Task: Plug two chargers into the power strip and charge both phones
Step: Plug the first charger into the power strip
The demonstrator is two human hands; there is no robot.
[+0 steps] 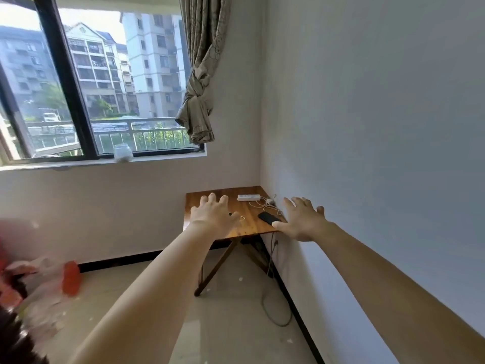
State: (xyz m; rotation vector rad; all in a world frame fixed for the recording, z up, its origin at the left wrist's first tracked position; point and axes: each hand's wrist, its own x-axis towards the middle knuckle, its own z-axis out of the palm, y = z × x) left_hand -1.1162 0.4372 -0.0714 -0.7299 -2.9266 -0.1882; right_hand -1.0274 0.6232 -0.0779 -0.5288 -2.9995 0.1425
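A small wooden table [249, 222] stands in the room's corner. A white power strip [248, 197] lies at its back edge. To its right sits a white charger with a tangled cable [268, 203]. A black phone [269, 218] lies near the right front. My left hand [214, 215] is stretched out with fingers spread, in front of the table's left half, and hides what lies there. My right hand [301, 220] is also spread and empty, just right of the phone. Both arms are extended, still short of the table.
The white wall [367, 153] runs close along my right arm. A grey cord [275, 306] hangs off the table and loops on the tiled floor. A window with a jar [122, 152] on its sill and a knotted curtain [196, 111] are at the left. Blurred red clutter [70, 278] sits lower left.
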